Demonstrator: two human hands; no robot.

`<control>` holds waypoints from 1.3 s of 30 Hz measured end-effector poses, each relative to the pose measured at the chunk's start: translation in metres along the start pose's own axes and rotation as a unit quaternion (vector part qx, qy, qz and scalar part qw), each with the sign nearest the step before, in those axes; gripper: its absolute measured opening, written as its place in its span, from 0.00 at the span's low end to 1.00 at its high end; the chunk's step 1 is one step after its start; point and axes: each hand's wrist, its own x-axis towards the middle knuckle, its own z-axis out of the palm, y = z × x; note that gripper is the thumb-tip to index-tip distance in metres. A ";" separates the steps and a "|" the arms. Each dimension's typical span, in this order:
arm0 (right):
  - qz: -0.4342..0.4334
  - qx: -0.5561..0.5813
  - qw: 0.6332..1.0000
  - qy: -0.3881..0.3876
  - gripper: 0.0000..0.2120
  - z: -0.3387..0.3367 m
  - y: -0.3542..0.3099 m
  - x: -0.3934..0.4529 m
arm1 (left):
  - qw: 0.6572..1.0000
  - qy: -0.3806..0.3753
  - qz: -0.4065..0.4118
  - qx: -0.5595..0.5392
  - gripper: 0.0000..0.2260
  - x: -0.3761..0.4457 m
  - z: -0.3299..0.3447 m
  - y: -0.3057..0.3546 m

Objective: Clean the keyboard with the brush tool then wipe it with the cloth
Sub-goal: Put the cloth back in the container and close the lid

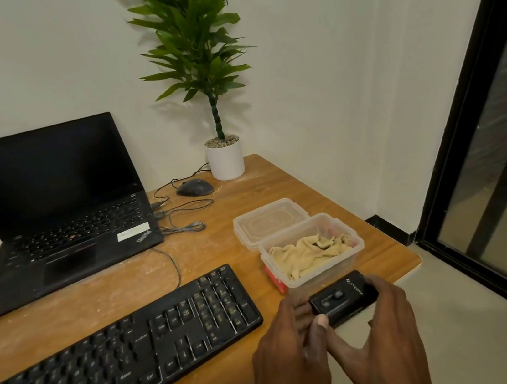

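An open black laptop (pixel 51 215) stands at the tabletop's (pixel 190 260) far left, and the black keyboard (pixel 113 360) lies along its near edge. A mouse (pixel 195 187) and a potted plant (pixel 224 156) sit at the far edge. Toward the right edge, a clear plastic container (pixel 312 253) holds the crumpled beige cloth (pixel 307 254), its lid (pixel 269 220) lying just behind it. At the near right corner, the left hand (pixel 289 351) and right hand (pixel 388 329) both grip a small black brush tool (pixel 344 300) just in front of the container.
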 end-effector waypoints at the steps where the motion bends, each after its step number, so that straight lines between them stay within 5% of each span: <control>1: -0.005 0.011 1.000 0.016 0.42 -0.003 -0.003 -0.001 | 1.000 0.006 0.003 -0.013 0.14 -0.001 0.000 0.003; 5: -0.055 0.008 0.997 0.058 0.37 -0.019 -0.021 0.005 | 0.998 0.035 0.030 -0.034 0.18 0.000 -0.003 0.017; 10: -0.098 -0.065 0.993 -0.008 0.30 -0.021 -0.045 0.055 | 0.997 0.051 0.041 -0.041 0.17 0.040 -0.020 0.041; 17: -0.084 -0.254 0.952 -0.148 0.32 0.013 -0.047 0.103 | 0.980 -0.008 0.070 0.185 0.13 0.102 -0.037 0.041; 21: -0.068 -0.262 0.947 -0.173 0.28 0.019 -0.046 0.104 | 0.976 -0.029 0.075 0.204 0.13 0.109 -0.039 0.036; 28: -0.069 -0.269 0.935 -0.219 0.27 0.017 -0.051 0.112 | 0.982 0.040 0.048 0.181 0.13 0.136 -0.042 0.019; 35: -0.101 -0.176 0.968 -0.150 0.20 0.019 -0.066 0.152 | 0.977 0.059 -0.054 0.196 0.19 0.173 -0.041 -0.010; 39: -0.042 -0.146 0.957 -0.246 0.20 0.046 -0.065 0.200 | 0.973 0.041 -0.089 0.211 0.18 0.184 -0.035 -0.015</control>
